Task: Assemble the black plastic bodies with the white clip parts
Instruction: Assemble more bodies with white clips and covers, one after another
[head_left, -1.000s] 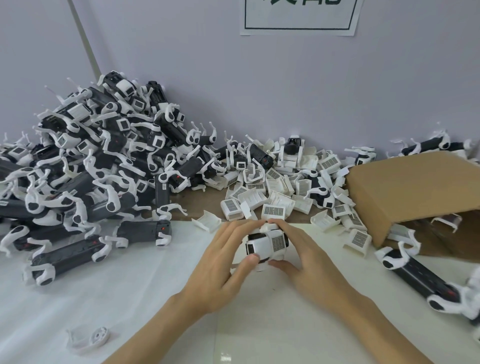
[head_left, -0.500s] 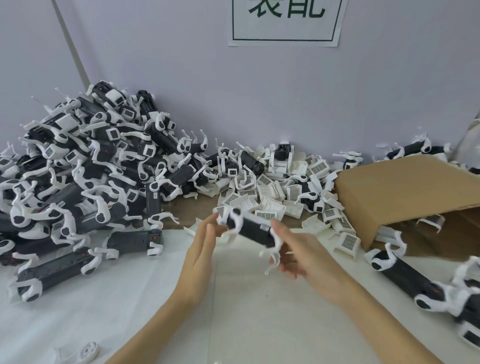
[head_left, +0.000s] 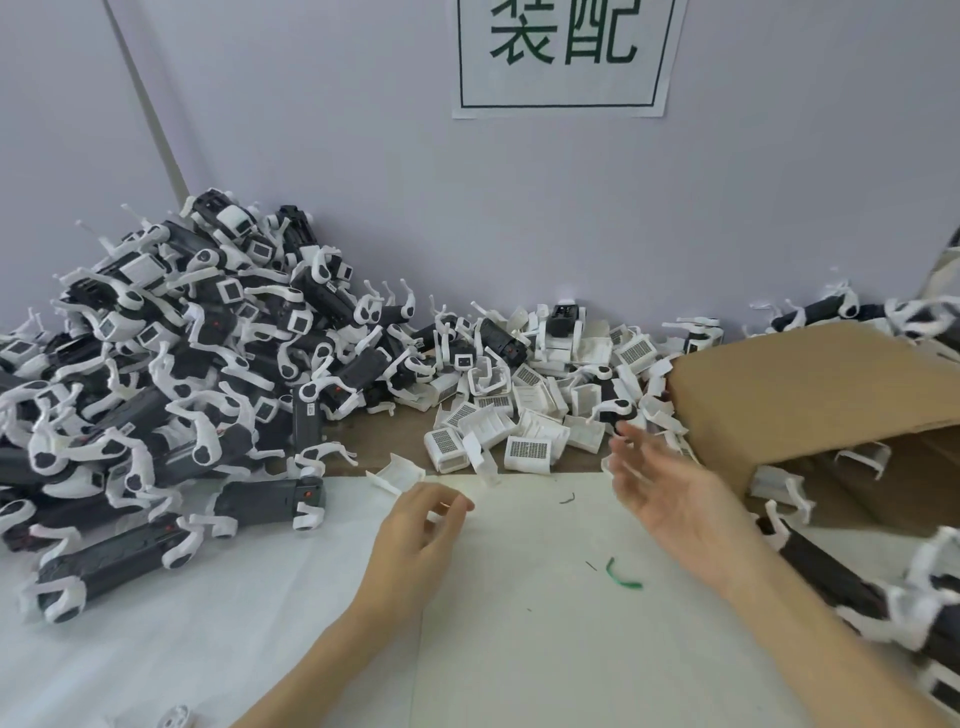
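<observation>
My left hand (head_left: 418, 535) hovers over the white sheet with its fingers loosely curled and nothing in it. My right hand (head_left: 670, 488) is spread open and motion-blurred, its fingertips near the right edge of the heap of loose white clip parts (head_left: 519, 421). A big pile of black bodies with white clips fitted (head_left: 182, 384) fills the left side. More black bodies with white clips (head_left: 841, 577) lie at the right edge, blurred.
A tipped cardboard box (head_left: 810, 395) lies at the right with white parts under its flap. The white sheet (head_left: 519, 649) in front carries a green scrap (head_left: 623, 576). A small round white part (head_left: 176, 719) sits at the bottom left. The wall bears a paper sign (head_left: 563, 57).
Both hands held a black body with white clips half a second ago; now neither holds anything. My right hand has swung right toward the box, and my left hand has dropped lower.
</observation>
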